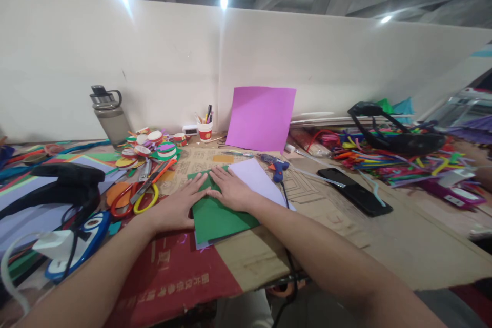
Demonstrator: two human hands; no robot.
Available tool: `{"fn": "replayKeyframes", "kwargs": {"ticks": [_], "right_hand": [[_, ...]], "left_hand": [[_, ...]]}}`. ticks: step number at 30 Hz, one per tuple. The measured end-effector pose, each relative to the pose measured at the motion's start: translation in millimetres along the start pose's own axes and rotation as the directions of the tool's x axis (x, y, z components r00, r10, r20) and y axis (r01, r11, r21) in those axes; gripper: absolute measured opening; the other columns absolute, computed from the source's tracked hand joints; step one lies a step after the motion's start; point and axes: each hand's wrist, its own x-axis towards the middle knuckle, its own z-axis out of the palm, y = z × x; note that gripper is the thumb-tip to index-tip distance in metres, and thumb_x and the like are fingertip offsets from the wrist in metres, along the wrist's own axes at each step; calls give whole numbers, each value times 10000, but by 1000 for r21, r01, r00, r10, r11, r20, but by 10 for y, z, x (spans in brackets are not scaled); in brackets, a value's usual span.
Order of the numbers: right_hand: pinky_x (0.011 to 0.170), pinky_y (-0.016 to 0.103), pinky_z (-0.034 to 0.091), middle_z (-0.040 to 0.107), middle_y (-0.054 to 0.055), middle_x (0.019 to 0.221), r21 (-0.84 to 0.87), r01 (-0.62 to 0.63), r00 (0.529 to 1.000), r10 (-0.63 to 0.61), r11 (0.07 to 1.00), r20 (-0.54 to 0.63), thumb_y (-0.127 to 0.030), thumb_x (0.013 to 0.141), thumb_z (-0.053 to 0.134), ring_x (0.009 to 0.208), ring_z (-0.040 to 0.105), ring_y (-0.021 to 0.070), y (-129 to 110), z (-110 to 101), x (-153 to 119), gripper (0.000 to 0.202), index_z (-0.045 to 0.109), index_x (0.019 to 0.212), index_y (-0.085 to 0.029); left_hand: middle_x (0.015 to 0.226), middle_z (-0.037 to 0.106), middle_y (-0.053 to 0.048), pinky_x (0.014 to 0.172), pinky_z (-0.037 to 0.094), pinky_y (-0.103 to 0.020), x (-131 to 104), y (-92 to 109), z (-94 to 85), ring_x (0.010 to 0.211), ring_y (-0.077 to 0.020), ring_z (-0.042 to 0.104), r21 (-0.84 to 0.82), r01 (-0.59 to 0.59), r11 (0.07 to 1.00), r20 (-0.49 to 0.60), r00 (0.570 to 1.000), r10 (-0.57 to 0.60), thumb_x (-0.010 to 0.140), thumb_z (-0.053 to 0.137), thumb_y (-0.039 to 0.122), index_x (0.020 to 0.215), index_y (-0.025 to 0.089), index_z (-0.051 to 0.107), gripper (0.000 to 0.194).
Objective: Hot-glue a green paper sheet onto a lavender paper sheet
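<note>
A sheet of green paper point(225, 223) lies in front of me on the cardboard, with pale lilac paper point(258, 177) showing from under it at the right and along the front edge. My left hand point(179, 204) rests on the green sheet's left edge, fingers stretched toward the far corner. Across its upper part my right hand point(230, 190) lies flat, the fingertips close to those of the left. Neither hand grips anything. Part of the green sheet is hidden beneath the hands and the right forearm.
Left of the hands are scissors with red and yellow handles point(145, 200) and a water bottle point(111, 118). A blue glue gun point(279, 169) and a black phone point(353, 192) lie to the right. Purple paper point(261, 119) leans on the wall near a cup of pens point(205, 131).
</note>
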Motion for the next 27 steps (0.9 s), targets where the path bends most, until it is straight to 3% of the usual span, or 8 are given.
{"fn": "replayKeyframes", "kwargs": {"ticks": [4, 9, 13, 17, 22, 27], "right_hand": [[1173, 478, 161, 126, 166, 1577, 7, 33, 996, -33, 999, -82, -615, 939, 304, 1468, 41, 265, -5, -7, 2, 782, 249, 1494, -66], [1171, 482, 179, 259, 168, 1540, -3, 57, 996, -57, 998, 63, -582, 954, 300, 1450, 178, 266, -8, 4, 28, 729, 335, 1461, -60], [1172, 474, 187, 273, 158, 1538, 36, 47, 999, -47, 998, -3, -572, 957, 309, 1450, 184, 254, 4, 11, 26, 703, 337, 1466, -88], [1170, 461, 195, 204, 185, 1557, 69, -70, 993, 76, 995, -93, -535, 967, 311, 1459, 136, 265, 15, 8, 25, 715, 270, 1483, -42], [1164, 486, 188, 293, 195, 1525, -3, -94, 996, 94, 996, -9, -554, 967, 284, 1435, 220, 300, -1, 8, 32, 715, 365, 1438, -23], [1159, 479, 202, 303, 188, 1524, 2, -109, 994, 109, 994, -31, -574, 964, 265, 1433, 230, 294, -11, -2, 21, 730, 357, 1443, -30]], "left_hand": [[1580, 169, -116, 1194, 89, -475, -1, -13, 17, 1462, -262, 137, -14, -19, 1000, 12, 1000, 19, 802, 619, 484, 1500, 215, 273, 825], [1582, 170, -106, 1195, 100, -473, 4, -33, 27, 1462, -257, 140, -17, -26, 1000, 21, 999, 26, 801, 613, 475, 1502, 215, 268, 824], [1581, 164, -111, 1194, 104, -473, 3, -38, 33, 1460, -262, 148, -21, -36, 999, 7, 999, 36, 787, 630, 448, 1505, 215, 256, 842], [1571, 201, -119, 1190, 103, -482, 0, -2, 7, 1454, -270, 173, -20, 11, 1000, 23, 1000, -11, 795, 616, 469, 1512, 210, 235, 852], [1589, 143, -100, 1191, 133, -463, -8, 11, -5, 1465, -278, 111, -10, 4, 1000, -21, 1000, -5, 787, 623, 467, 1505, 209, 263, 843], [1560, 258, -119, 1195, 112, -461, -4, 14, 8, 1446, -270, 210, -44, 34, 998, -13, 999, -34, 800, 599, 494, 1519, 199, 204, 872]]}}
